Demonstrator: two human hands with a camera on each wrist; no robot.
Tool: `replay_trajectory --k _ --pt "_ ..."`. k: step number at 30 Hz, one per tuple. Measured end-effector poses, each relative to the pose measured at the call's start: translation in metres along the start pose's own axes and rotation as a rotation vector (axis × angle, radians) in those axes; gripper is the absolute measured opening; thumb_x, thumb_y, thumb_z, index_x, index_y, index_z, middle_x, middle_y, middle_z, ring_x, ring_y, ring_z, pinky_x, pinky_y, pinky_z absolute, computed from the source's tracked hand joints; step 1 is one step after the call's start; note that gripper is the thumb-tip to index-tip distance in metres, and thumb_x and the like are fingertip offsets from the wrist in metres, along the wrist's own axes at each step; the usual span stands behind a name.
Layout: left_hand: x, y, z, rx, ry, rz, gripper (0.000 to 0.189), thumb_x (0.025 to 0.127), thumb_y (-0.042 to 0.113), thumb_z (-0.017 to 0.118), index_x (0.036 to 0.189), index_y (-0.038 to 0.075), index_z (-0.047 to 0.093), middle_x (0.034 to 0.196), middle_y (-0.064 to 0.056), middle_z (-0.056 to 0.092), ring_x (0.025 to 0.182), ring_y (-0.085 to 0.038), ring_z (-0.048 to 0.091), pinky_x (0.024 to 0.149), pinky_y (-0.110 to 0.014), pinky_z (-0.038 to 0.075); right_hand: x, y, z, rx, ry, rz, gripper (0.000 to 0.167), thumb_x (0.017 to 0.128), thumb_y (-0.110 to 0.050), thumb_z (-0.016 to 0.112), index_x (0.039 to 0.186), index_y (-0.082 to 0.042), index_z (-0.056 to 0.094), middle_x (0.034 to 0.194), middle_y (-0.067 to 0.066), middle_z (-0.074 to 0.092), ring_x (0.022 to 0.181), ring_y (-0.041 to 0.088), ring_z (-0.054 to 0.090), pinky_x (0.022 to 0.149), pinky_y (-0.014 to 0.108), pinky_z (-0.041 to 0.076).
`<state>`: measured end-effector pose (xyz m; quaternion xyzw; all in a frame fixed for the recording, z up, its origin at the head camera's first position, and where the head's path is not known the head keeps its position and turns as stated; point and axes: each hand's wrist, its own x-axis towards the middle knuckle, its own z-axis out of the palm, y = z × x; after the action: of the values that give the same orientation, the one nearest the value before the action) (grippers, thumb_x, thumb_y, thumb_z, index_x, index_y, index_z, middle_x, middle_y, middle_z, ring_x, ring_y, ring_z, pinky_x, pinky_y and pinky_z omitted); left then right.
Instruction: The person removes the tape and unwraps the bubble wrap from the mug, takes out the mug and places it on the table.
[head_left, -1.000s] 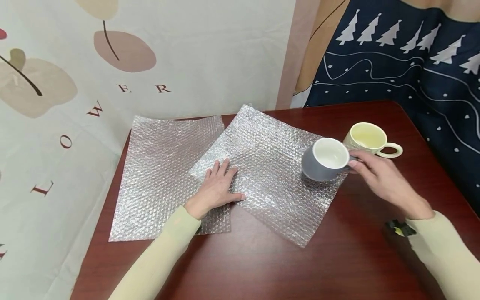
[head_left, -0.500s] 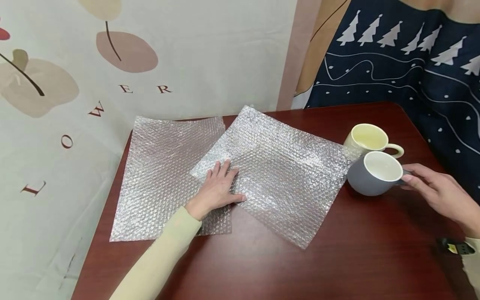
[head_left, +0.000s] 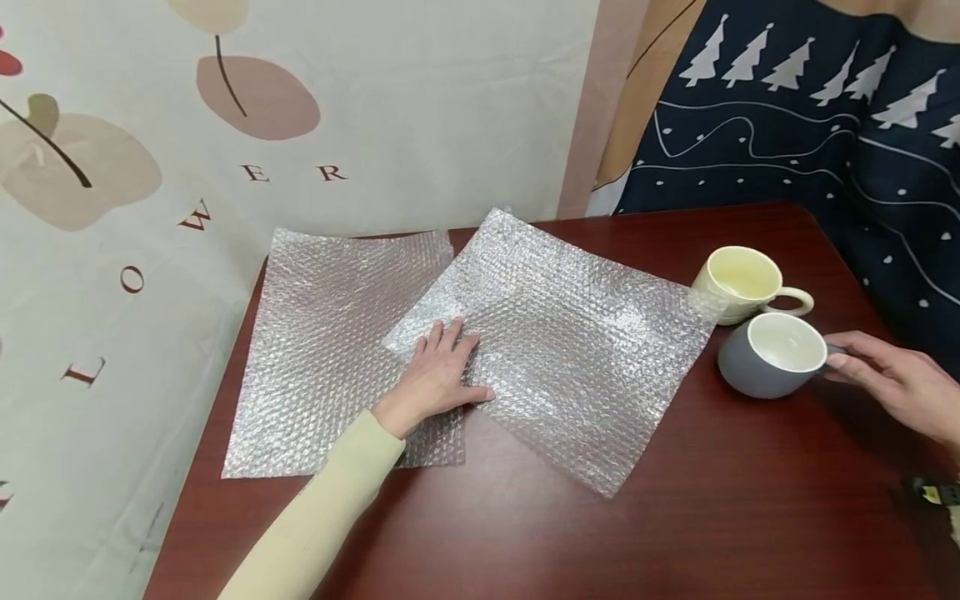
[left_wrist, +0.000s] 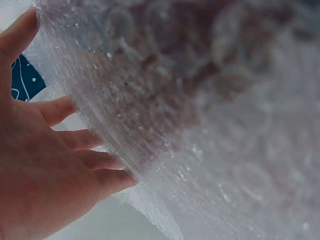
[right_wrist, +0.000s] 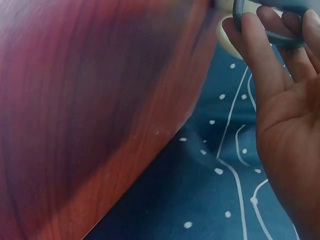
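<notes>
My left hand (head_left: 433, 379) lies with spread fingers on two overlapping sheets of bubble wrap, and its fingertips touch the plastic in the left wrist view. The upper sheet (head_left: 555, 350) lies turned at an angle over the edge of the straighter left sheet (head_left: 322, 350). At the right, my right hand (head_left: 896, 379) pinches the handle of a grey mug (head_left: 768, 358) with a white inside. This mug is upright, just in front of a pale yellow mug (head_left: 738, 279). The right wrist view shows fingers around the grey handle (right_wrist: 280, 39).
A dark red wooden table (head_left: 562, 542) bears everything. Behind it hangs a pale cloth (head_left: 450, 108) with printed letters, and at the right a navy cloth (head_left: 750, 150) with white trees. The upper sheet's right corner reaches the yellow mug.
My right hand has carried the grey mug from above the upper bubble wrap sheet rightward to the table in front of the yellow mug. My left hand stays in place.
</notes>
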<state>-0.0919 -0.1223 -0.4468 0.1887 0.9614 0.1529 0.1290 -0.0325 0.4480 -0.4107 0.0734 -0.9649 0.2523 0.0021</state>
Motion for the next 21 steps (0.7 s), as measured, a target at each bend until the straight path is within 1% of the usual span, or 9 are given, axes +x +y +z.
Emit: replay_trajectory --k 2,3,5,7,10,13,17,20,21 --pt "0.000 0.000 0.000 0.004 0.001 0.000 0.099 0.087 0.057 0.077 0.160 0.005 0.036 0.169 -0.025 0.012 0.154 -0.051 0.006 0.122 -0.067 0.010 0.000 0.003 0.000 0.001 -0.015 0.005 0.026 0.108 -0.012 0.056 0.127 0.007 0.060 0.113 0.035 0.065 0.082 -0.020 0.051 0.064 -0.001 0.041" --pt "0.000 0.000 0.000 0.004 0.000 -0.001 0.099 0.087 0.057 0.077 0.160 0.006 0.036 0.170 -0.025 0.012 0.154 -0.051 0.006 0.122 -0.067 0.010 0.000 0.005 0.000 0.000 -0.012 0.005 0.025 0.107 -0.011 0.057 0.126 0.005 0.060 0.111 0.029 0.068 0.082 -0.021 0.050 0.065 -0.001 0.040" --pt "0.001 -0.001 0.000 0.002 -0.002 -0.001 0.099 0.087 0.058 0.077 0.160 0.006 0.036 0.170 -0.025 0.011 0.154 -0.051 0.005 0.122 -0.066 0.010 -0.001 0.009 0.000 0.007 -0.002 0.001 0.023 0.106 -0.011 0.059 0.125 0.003 0.061 0.108 0.006 0.071 0.082 -0.022 0.047 0.067 -0.001 0.039" --pt "0.001 -0.001 0.000 -0.002 -0.003 0.000 0.099 0.087 0.058 0.077 0.161 0.006 0.035 0.170 -0.025 0.011 0.154 -0.051 0.005 0.122 -0.066 0.009 -0.001 0.014 0.000 0.033 0.007 -0.007 0.021 0.106 -0.009 0.060 0.123 0.002 0.061 0.104 -0.019 0.066 0.083 -0.021 0.047 0.069 -0.001 0.038" --pt "0.002 -0.001 0.000 -0.008 -0.006 0.000 0.099 0.087 0.058 0.077 0.161 0.006 0.035 0.170 -0.025 0.010 0.154 -0.051 0.004 0.122 -0.066 0.008 0.000 0.018 0.001 0.110 -0.010 -0.003 0.021 0.106 -0.005 0.058 0.124 0.005 0.057 0.102 -0.040 0.050 0.086 -0.020 0.049 0.070 0.000 0.042" --pt "0.001 -0.001 0.001 -0.011 -0.005 0.000 0.099 0.087 0.058 0.077 0.161 0.006 0.035 0.170 -0.025 0.010 0.154 -0.051 0.003 0.122 -0.066 0.008 0.001 0.020 0.002 0.137 -0.042 0.017 0.026 0.106 -0.005 0.056 0.129 0.009 0.054 0.105 -0.039 0.049 0.088 -0.021 0.049 0.071 0.001 0.043" --pt "0.000 -0.001 0.001 -0.012 -0.010 -0.004 0.099 0.087 0.058 0.077 0.160 0.006 0.035 0.170 -0.025 0.010 0.154 -0.051 0.004 0.122 -0.066 0.008 0.001 0.015 -0.002 0.084 -0.038 0.050 0.041 0.107 -0.014 0.058 0.139 0.009 0.050 0.122 -0.007 0.062 0.094 -0.026 0.038 0.074 -0.003 0.033" --pt "0.000 -0.002 0.000 -0.022 -0.016 -0.011 0.099 0.087 0.057 0.077 0.161 0.007 0.035 0.170 -0.024 0.009 0.155 -0.050 0.002 0.123 -0.065 0.007 0.001 -0.001 -0.007 0.094 0.058 0.045 0.046 0.106 -0.015 0.059 0.143 0.009 0.048 0.130 -0.010 0.058 0.097 -0.028 0.036 0.076 -0.005 0.030" --pt "-0.001 -0.003 0.000 -0.026 -0.018 -0.014 0.099 0.087 0.057 0.077 0.161 0.007 0.034 0.170 -0.024 0.009 0.155 -0.050 0.002 0.123 -0.065 0.007 0.002 -0.009 -0.008 0.102 0.111 0.030 0.044 0.105 -0.014 0.059 0.142 0.009 0.050 0.126 -0.022 0.055 0.099 -0.029 0.038 0.077 -0.005 0.031"
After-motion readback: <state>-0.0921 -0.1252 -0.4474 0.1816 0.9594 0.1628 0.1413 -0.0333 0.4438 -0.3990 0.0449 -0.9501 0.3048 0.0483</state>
